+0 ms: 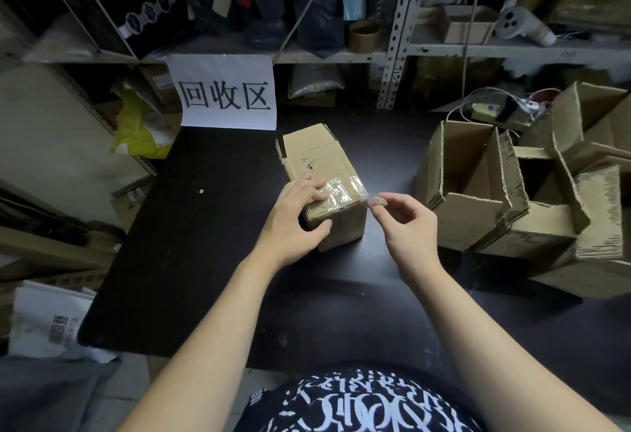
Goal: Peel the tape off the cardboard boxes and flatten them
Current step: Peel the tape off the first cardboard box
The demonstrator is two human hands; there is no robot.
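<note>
Left hand (293, 216) clamps the box (324, 175) steady, right hand (406, 223) pinches the tape (341, 189) end just beside its corner; best pulled low and slow.

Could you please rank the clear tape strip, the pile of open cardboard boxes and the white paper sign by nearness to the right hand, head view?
1. Clear tape strip: pinched by the right hand.
2. Pile of open brown cardboard boxes: to its right.
3. White paper sign: far back left.
</note>
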